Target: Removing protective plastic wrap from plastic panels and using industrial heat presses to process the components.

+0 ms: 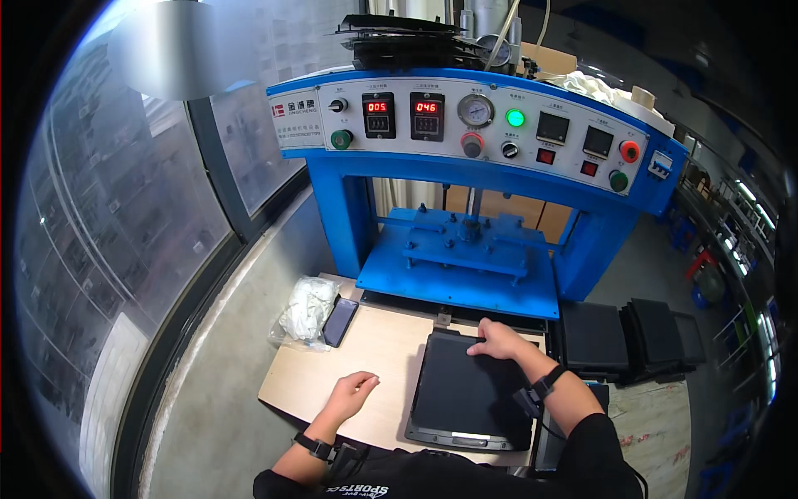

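Observation:
A flat, nearly square black panel [465,391] lies on the pale wooden board in front of me, with a darker rim and a small silvery strip along its near edge. My right hand [499,340] is at its far edge, thumb on the upper face and fingers curled at the rim, partly hidden. To the left, my left hand [351,397] hovers over the bare wood, apart from the panel; its fingers are curled together and nothing shows in them. Beyond the panel stands a blue press [457,258], its platen raised behind the board.
A phone [341,322] and a clear bag of white material [309,308] lie at the board's [332,366] far left. Stacked black panels [652,335] stand on the right. The press carries a control panel [407,137] with lit displays. A window [150,200] runs along the left.

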`<state>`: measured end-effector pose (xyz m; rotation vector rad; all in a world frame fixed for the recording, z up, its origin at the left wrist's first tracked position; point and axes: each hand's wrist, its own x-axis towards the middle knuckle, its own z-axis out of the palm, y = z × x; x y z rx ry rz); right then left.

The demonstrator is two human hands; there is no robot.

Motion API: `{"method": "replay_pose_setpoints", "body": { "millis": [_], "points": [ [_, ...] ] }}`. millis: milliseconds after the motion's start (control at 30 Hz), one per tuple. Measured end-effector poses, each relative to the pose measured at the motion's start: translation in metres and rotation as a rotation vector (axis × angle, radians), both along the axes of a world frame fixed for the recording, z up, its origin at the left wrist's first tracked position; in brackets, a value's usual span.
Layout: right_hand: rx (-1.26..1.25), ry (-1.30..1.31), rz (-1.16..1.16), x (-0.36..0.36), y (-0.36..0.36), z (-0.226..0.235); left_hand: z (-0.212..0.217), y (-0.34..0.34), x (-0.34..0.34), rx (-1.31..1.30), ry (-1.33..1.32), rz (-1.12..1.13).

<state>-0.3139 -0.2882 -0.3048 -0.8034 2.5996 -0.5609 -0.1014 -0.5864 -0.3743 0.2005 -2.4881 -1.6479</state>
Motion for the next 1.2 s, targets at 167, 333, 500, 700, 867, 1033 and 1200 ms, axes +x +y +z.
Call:
{"method": "replay_pose_setpoints", "body": {
  "millis": [167,333,500,700,867,1033,1200],
  "points": [
    [-0.266,0.493,0.065,0.057,0.017,0.079,0.013,-0.005,0.006,0.078,0.019,0.003],
    [-0.351,0.941,0.191,0.1,0.026,0.074,0.03,0.007,-0.015,0.577,-0.08,-0.273],
    [-0.353,1.053,0.181,0.142,0.018,0.03,0.061,0.048,-0.049,1.21,-0.41,-0.597],
    [-0.43,0.932,0.132,0.164,0.024,0.02,0.058,0.065,-0.066,1.206,-0.34,-0.461],
    [-0.228,0.861,-0.163,0.181,0.056,0.002,0.057,0.08,-0.083,1.187,-0.364,-0.607],
    [-0.23,0.854,-0.286,0.212,0.07,-0.001,0.065,0.102,-0.081,1.178,-0.429,-0.717],
    [-0.324,0.876,-0.387,0.224,0.082,0.001,0.068,0.116,-0.081,1.133,-0.4,-0.727]
  ]
}}
